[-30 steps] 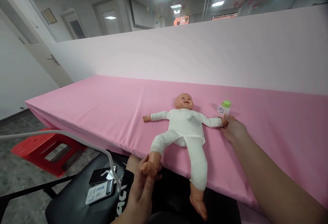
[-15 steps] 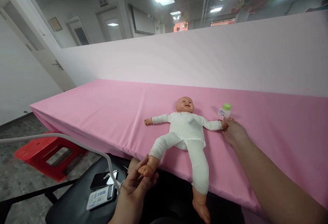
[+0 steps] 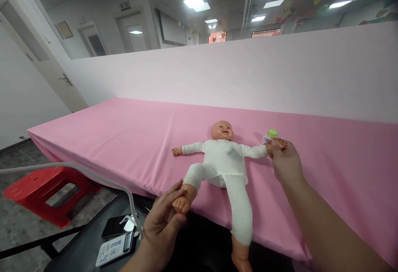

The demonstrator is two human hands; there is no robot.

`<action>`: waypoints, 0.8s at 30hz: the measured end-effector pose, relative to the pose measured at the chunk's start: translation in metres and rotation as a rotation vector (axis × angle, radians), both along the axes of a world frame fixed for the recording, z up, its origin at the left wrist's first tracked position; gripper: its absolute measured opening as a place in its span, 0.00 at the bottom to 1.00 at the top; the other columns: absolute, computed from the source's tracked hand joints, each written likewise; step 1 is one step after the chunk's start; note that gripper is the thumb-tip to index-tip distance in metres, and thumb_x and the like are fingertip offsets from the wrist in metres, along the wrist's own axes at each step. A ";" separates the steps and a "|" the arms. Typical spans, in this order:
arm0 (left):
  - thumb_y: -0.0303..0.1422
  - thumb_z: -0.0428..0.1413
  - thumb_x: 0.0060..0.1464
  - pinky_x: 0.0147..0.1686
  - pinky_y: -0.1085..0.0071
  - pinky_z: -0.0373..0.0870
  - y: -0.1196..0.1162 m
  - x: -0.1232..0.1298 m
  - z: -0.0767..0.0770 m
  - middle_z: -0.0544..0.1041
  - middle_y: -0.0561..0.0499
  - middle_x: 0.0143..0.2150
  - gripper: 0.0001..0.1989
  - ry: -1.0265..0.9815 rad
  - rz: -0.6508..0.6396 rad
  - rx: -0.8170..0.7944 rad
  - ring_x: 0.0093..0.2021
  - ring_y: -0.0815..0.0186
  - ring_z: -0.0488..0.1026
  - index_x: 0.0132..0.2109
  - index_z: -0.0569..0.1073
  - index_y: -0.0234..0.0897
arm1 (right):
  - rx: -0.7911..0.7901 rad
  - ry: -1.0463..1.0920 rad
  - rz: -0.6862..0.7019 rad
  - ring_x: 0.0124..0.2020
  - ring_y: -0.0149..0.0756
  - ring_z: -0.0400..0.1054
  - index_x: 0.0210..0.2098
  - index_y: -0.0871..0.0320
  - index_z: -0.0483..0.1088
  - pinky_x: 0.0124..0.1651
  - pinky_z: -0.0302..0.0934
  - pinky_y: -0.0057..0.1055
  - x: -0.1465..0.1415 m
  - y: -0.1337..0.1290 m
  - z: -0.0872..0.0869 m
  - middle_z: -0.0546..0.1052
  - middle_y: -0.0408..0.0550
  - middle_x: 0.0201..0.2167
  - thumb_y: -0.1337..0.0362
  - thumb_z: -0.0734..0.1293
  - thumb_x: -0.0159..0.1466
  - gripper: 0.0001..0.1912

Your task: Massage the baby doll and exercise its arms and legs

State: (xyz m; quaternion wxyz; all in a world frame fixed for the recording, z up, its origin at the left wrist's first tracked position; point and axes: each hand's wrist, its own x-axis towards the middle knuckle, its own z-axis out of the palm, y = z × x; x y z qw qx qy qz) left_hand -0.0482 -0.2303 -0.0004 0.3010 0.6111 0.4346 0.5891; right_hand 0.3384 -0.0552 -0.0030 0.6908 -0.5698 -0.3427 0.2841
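Observation:
A baby doll (image 3: 224, 158) in a white suit lies on its back on the pink-covered table, arms spread and head toward the wall. My left hand (image 3: 163, 218) is closed around the doll's foot (image 3: 182, 204) at the left of the picture, that leg bent at the knee. The doll's other leg (image 3: 241, 210) hangs over the table's front edge. With my right hand (image 3: 287, 158) I grip the doll's hand (image 3: 277, 142) on the right side, slightly above the cloth. Just behind it stands a small bottle with a green cap (image 3: 273, 133), its body partly hidden by my fingers.
The pink cloth (image 3: 130, 139) drapes over the table's front edge. At lower left, a black chair (image 3: 71, 243) carries a dark phone (image 3: 113, 226) and a grey-white device (image 3: 115, 249). A white cable (image 3: 102, 177) crosses above a red stool (image 3: 49, 193). A white wall (image 3: 217, 77) runs behind.
My right hand has lifted the doll's hand a little, now covering more of the bottle. My left hand still has the foot, its fingers shifted slightly. The view has tilted a bit.

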 end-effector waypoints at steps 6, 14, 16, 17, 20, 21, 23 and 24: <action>0.37 0.64 0.62 0.69 0.47 0.62 0.017 0.022 0.007 0.72 0.40 0.68 0.20 -0.066 -0.141 -0.034 0.70 0.44 0.67 0.60 0.80 0.43 | 0.119 -0.567 0.166 0.53 0.44 0.77 0.58 0.51 0.75 0.61 0.69 0.47 -0.048 -0.028 0.008 0.81 0.48 0.54 0.55 0.69 0.68 0.20; 0.40 0.63 0.63 0.71 0.45 0.59 0.051 0.049 0.023 0.70 0.40 0.70 0.19 -0.067 -0.228 -0.055 0.73 0.45 0.61 0.58 0.79 0.41 | 0.356 -1.130 0.473 0.61 0.48 0.72 0.60 0.52 0.75 0.66 0.66 0.54 -0.074 -0.031 -0.003 0.80 0.50 0.58 0.67 0.63 0.70 0.21; 0.39 0.63 0.63 0.71 0.45 0.59 0.058 0.054 0.022 0.69 0.40 0.71 0.18 -0.053 -0.235 -0.065 0.73 0.46 0.61 0.58 0.79 0.41 | 0.368 -1.162 0.490 0.61 0.48 0.73 0.60 0.52 0.75 0.66 0.66 0.54 -0.074 -0.030 -0.003 0.80 0.50 0.57 0.68 0.63 0.70 0.21; 0.40 0.63 0.63 0.70 0.46 0.59 0.061 0.056 0.019 0.69 0.39 0.71 0.19 -0.055 -0.239 -0.059 0.73 0.46 0.62 0.58 0.79 0.41 | 0.366 -1.169 0.491 0.60 0.48 0.73 0.60 0.52 0.75 0.65 0.67 0.54 -0.074 -0.029 -0.003 0.80 0.50 0.56 0.68 0.63 0.70 0.21; 0.41 0.63 0.63 0.69 0.47 0.62 0.072 0.061 0.010 0.69 0.38 0.71 0.19 -0.081 -0.239 -0.037 0.73 0.47 0.63 0.58 0.78 0.40 | 0.359 -1.181 0.493 0.60 0.48 0.73 0.60 0.51 0.75 0.66 0.66 0.55 -0.073 -0.029 -0.003 0.80 0.50 0.57 0.70 0.63 0.69 0.23; 0.41 0.63 0.63 0.69 0.47 0.63 0.075 0.063 0.007 0.69 0.38 0.71 0.20 -0.087 -0.240 -0.037 0.73 0.47 0.63 0.58 0.78 0.40 | 0.358 -1.186 0.495 0.60 0.48 0.73 0.60 0.51 0.75 0.66 0.66 0.55 -0.073 -0.029 -0.003 0.80 0.49 0.57 0.70 0.63 0.68 0.23; 0.41 0.63 0.63 0.68 0.47 0.64 0.079 0.064 0.003 0.69 0.38 0.70 0.20 -0.098 -0.240 -0.033 0.73 0.47 0.62 0.58 0.78 0.40 | 0.357 -1.195 0.504 0.61 0.48 0.72 0.60 0.50 0.75 0.67 0.65 0.55 -0.074 -0.029 -0.004 0.80 0.49 0.57 0.70 0.63 0.68 0.24; 0.41 0.63 0.63 0.68 0.47 0.64 0.080 0.064 0.002 0.70 0.38 0.70 0.20 -0.102 -0.239 -0.026 0.73 0.47 0.62 0.58 0.78 0.40 | 0.356 -1.198 0.508 0.61 0.48 0.72 0.60 0.50 0.75 0.67 0.65 0.56 -0.075 -0.030 -0.004 0.80 0.49 0.57 0.71 0.63 0.67 0.24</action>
